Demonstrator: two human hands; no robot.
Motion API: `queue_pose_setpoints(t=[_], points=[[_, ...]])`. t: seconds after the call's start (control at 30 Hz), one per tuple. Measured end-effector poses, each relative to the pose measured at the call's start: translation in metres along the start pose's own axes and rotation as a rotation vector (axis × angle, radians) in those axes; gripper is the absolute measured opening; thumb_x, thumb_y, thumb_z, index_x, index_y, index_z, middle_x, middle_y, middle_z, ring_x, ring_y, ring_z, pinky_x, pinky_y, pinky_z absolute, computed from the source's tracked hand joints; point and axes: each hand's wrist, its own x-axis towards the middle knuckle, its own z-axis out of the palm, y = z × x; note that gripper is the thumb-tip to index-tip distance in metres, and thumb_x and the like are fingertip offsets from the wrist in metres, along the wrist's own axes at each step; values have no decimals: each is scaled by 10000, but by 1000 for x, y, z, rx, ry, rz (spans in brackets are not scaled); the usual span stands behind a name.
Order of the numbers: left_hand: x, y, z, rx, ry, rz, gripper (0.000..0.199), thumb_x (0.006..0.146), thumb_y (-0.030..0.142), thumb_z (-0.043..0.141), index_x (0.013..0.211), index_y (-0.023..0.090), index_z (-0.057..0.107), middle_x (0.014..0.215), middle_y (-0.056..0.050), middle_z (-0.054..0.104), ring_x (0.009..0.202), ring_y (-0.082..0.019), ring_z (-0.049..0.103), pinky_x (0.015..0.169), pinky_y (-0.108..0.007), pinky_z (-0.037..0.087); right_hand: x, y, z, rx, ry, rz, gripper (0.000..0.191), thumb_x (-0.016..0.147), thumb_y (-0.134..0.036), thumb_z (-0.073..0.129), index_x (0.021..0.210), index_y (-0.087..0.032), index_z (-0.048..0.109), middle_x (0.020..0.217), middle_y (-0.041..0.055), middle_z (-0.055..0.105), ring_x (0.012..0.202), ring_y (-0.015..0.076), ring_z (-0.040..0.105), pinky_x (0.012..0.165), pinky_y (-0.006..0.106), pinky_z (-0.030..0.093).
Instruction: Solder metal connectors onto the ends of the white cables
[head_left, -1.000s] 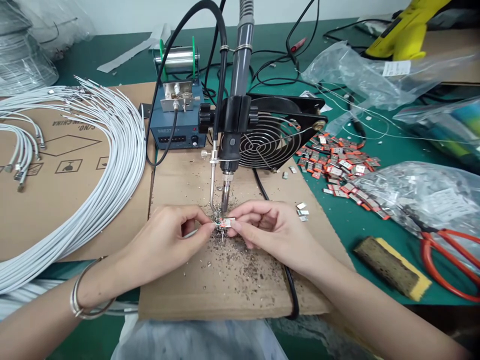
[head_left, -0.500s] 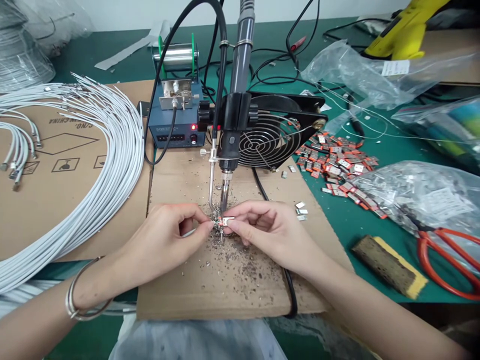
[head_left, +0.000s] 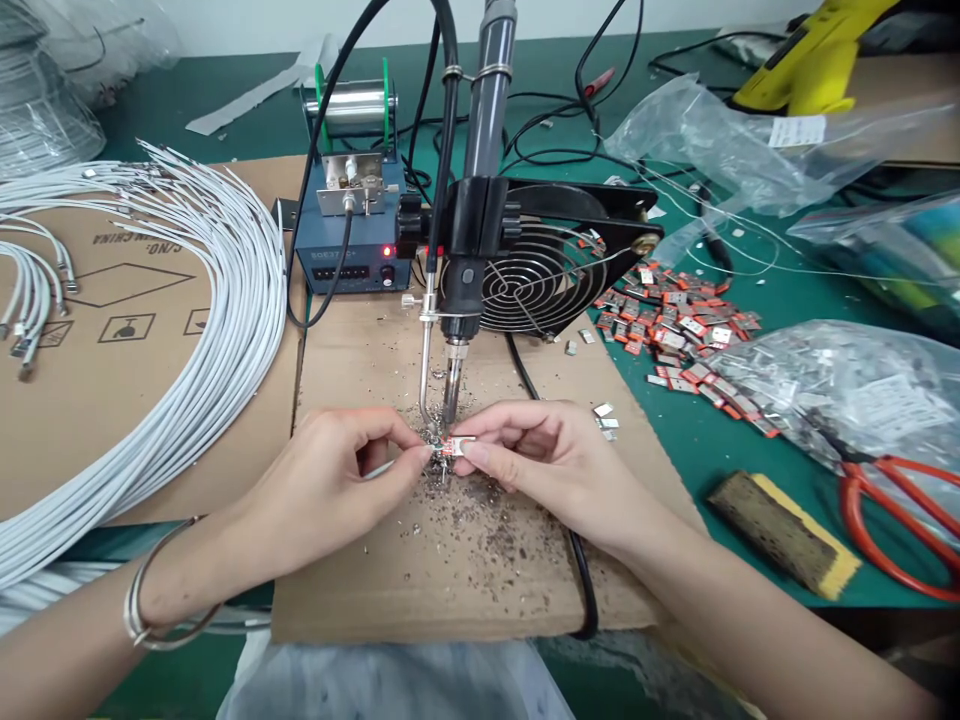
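My left hand (head_left: 352, 468) pinches the end of a white cable (head_left: 379, 469) between thumb and index finger; its thin wires are too small to make out clearly. My right hand (head_left: 551, 465) is closed on a small USB connector (head_left: 463, 446) with a silvery shell and an orange-red circuit board. Wires and board meet just under the tip of a soldering iron (head_left: 463, 290), clamped upright above. Beside the iron runs a thin metal solder feed tube (head_left: 425, 375). Whether the tip touches the board, I cannot tell.
Solder crumbs (head_left: 487, 530) litter the cardboard (head_left: 360, 590). Behind stand a blue soldering station (head_left: 315, 250), a solder spool (head_left: 352, 108) and a fan (head_left: 525, 275). White cables (head_left: 247, 330) lie left. Connectors (head_left: 682, 320), a sponge (head_left: 780, 530) and red-handled scissors (head_left: 851, 510) lie right.
The USB connector has shifted slightly down and right relative to the iron tip, and more of its orange-red board shows. Both hands keep their pinch. The whole view has shifted a little.
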Motion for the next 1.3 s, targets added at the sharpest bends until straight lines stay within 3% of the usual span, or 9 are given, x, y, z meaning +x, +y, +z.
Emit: queue_pose_setpoints(t=[0.5,1.3], points=[[3,-1,1,30,-12,-28,185,830,297,507,760,200,648,462,72,368,434,-67,327,416,-180,250,2,-1,3,-9,47,93,122,626,-235,739,712,-159,697,616,6,699,566,70,623,557,145,480],[2,0,1,-14,2,-7,165,819,281,525,758,203,658,469,70,401,438,-63,335,410,-171,259,1,-4,0,22,11,71,66,649,-197,722,707,-179,697,607,-5,692,563,72,619,556,158,475]])
